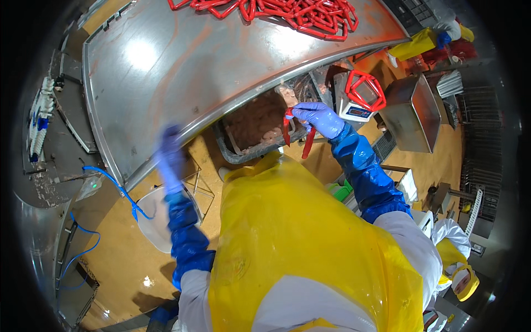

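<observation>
My right hand [321, 118], in a purple glove, pinches a limp red sausage casing [309, 144] whose flat ends hang down on both sides of the fingers. Just below it is a grey bin [237, 159] filled with pale pink ground meat [255, 119]. My left hand [170, 157], also gloved, is smeared by motion beside the front edge of the steel table [166, 72]; its fingers cannot be made out. A pile of linked red sausages [310, 16] lies at the table's far side. Another loop of red sausages [378, 100] rests on a scale [354, 112].
A steel box cart [412, 119] stands to the right. Below my left hand sits a white tub [157, 218], with a blue hose [119, 185] next to it. Co-workers in yellow are at the upper right [416, 45] and lower right [451, 254].
</observation>
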{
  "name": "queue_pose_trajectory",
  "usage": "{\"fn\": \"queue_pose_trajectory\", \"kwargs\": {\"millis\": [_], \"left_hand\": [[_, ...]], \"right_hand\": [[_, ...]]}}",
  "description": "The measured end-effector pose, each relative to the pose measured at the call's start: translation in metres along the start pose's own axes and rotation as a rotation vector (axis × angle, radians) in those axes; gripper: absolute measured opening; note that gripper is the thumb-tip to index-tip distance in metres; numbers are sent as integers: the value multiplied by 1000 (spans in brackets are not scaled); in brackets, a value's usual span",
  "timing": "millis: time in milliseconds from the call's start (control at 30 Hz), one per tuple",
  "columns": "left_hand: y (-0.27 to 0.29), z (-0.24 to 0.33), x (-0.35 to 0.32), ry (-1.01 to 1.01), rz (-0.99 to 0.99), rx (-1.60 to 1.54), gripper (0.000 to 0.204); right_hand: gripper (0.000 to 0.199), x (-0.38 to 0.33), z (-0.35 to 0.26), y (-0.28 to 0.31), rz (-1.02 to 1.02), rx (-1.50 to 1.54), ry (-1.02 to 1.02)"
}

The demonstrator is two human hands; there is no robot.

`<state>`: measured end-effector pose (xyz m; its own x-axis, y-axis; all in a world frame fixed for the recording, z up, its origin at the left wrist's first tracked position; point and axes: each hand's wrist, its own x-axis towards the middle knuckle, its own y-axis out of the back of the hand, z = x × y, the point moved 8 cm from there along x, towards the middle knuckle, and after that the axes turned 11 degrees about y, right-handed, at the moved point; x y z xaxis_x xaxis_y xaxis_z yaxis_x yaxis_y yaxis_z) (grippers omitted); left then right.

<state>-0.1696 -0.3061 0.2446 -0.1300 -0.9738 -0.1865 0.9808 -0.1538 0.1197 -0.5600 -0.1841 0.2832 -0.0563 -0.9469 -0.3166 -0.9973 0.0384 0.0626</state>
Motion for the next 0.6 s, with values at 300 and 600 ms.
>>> {"fn": "queue_pose_trajectory", "kwargs": {"millis": [300, 600], "left_hand": [[-350, 39, -80, -714, -488, 701, 13], [-331, -68, -14, -660, -380, 604, 12]], "right_hand": [[21, -37, -4, 41, 31, -540, 349], [22, -18, -18, 96, 267, 253, 267]]}}
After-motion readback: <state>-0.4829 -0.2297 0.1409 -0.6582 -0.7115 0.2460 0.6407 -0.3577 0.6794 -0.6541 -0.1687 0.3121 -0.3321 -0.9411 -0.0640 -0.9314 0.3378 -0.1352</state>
